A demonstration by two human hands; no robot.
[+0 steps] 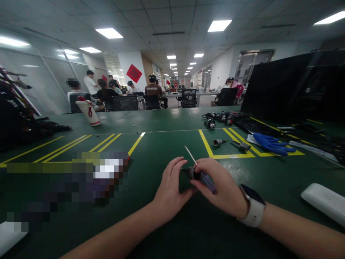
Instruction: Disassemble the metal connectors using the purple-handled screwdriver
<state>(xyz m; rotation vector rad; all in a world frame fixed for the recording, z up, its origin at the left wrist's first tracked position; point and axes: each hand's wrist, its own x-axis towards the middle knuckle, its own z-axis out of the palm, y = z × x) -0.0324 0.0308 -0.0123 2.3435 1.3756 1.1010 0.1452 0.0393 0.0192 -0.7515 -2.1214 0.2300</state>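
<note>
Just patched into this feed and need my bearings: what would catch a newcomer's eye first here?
Front and centre, the left hand holds a small dark cylindrical part while the right hand grips a thin-shafted screwdriver with a purple handle. Farther back on the right, a bright blue glove lies on the green bench top across yellow tape lines.

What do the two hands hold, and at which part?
The right hand grips a thin metal screwdriver by its purple plastic handle. The left hand pinches a small dark round part at its side.
</note>
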